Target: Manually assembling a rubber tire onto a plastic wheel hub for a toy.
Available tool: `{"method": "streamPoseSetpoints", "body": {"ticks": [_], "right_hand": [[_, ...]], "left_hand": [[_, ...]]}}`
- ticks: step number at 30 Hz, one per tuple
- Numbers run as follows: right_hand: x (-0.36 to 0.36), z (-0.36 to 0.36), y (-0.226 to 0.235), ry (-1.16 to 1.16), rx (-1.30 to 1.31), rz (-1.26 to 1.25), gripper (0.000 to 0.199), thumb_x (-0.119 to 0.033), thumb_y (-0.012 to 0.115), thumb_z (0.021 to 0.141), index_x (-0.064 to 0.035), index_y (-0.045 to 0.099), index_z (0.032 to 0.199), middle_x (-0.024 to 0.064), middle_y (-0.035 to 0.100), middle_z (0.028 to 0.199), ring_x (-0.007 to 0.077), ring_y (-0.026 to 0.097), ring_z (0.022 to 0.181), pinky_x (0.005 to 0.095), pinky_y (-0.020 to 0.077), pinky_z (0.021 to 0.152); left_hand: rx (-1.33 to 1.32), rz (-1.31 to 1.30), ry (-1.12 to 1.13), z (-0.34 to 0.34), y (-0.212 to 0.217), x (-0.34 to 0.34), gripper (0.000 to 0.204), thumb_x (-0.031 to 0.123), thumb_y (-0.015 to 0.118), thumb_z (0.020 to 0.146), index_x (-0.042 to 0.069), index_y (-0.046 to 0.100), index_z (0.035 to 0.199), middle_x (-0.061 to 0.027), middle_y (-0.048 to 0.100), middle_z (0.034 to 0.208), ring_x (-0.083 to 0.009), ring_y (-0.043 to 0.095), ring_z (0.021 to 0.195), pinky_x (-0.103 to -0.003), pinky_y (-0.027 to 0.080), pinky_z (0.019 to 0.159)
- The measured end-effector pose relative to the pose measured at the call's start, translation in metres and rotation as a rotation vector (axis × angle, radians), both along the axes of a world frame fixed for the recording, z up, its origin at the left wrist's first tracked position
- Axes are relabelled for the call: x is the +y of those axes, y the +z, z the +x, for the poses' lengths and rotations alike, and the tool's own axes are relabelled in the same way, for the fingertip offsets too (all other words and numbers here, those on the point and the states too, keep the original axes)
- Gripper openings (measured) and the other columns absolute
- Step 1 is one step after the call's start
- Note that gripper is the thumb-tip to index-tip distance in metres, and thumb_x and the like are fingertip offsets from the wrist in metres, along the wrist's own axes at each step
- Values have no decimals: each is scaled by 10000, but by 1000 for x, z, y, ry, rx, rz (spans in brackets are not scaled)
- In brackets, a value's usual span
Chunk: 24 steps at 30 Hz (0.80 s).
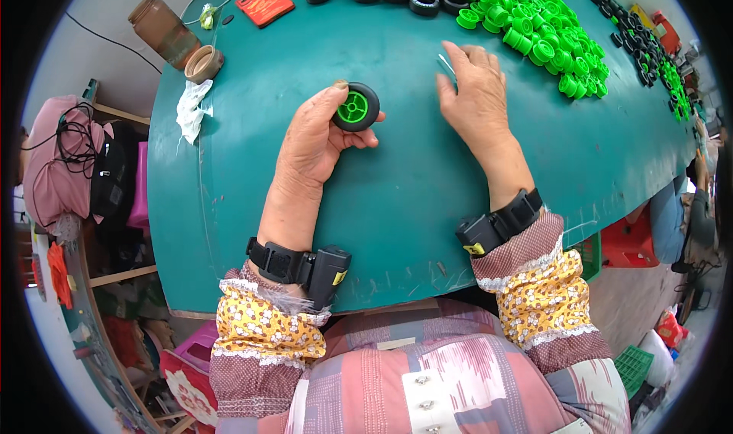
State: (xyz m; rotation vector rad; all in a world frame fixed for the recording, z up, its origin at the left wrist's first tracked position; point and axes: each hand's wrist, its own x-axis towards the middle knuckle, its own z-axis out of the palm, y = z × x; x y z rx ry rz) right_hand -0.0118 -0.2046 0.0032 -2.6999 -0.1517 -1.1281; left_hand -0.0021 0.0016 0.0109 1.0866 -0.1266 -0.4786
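Note:
My left hand point(317, 132) grips a small toy wheel point(367, 113), with the thumb on its upper edge and the fingers behind it. The wheel is a black tyre around a bright green spoked hub point(353, 108) that faces up. To the right, my right hand point(479, 90) is raised over the table, apart from the wheel. A thin, silvery tool point(447, 64) sticks out between its thumb and forefinger; the hand hides the rest of it. Just beyond this hand lies a heap of loose green hubs point(540, 51).
Black tyres point(424, 3) lie along the far edge of the green table point(382, 205). At the far left are a red phone-like case point(263, 5), a brown jar point(162, 31), its lid point(204, 64) and a crumpled tissue point(192, 111). More tyres point(637, 45) are piled at far right, near another person.

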Motion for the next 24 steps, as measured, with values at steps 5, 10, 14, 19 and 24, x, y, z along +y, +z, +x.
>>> {"method": "streamPoseSetpoints", "body": {"ticks": [5, 10, 14, 19, 24], "right_hand": [[39, -20, 18, 526, 539, 849, 305, -225, 569, 805, -12, 556, 1023, 87, 549, 733, 155, 519, 624, 270, 431, 553], [60, -21, 8, 597, 762, 1043, 398, -389, 446, 881, -5, 549, 862, 27, 511, 603, 86, 483, 522, 220, 397, 458], [59, -22, 8, 560, 746, 1119, 445, -406, 390, 900, 4, 527, 795, 54, 507, 606, 126, 469, 561, 262, 407, 531], [64, -25, 8, 526, 619, 1110, 440, -386, 386, 908, 11, 532, 783, 69, 502, 617, 144, 448, 609, 278, 405, 583], [60, -24, 11, 552, 692, 1233, 407, -389, 490, 860, 6, 552, 938, 66, 539, 688, 134, 484, 639, 273, 423, 598]], "left_hand": [[-98, 174, 117, -3, 3, -6, 240, 239, 490, 836, 12, 565, 859, -85, 587, 698, -131, 545, 515, -231, 465, 459], [-359, 461, 208, -6, 2, -8, 214, 216, 500, 838, 21, 587, 830, -30, 564, 677, -100, 501, 513, -224, 429, 464], [-688, 539, 265, -7, -3, -13, 211, 198, 481, 857, 12, 580, 859, -21, 548, 651, -90, 482, 548, -225, 409, 497], [-786, 624, 251, -10, -2, -14, 201, 177, 472, 868, 1, 571, 871, -5, 533, 659, -82, 465, 582, -217, 400, 536], [-665, 543, 243, -10, -3, -14, 278, 289, 484, 869, 25, 568, 893, -58, 551, 641, -121, 529, 563, -279, 434, 485]]}}
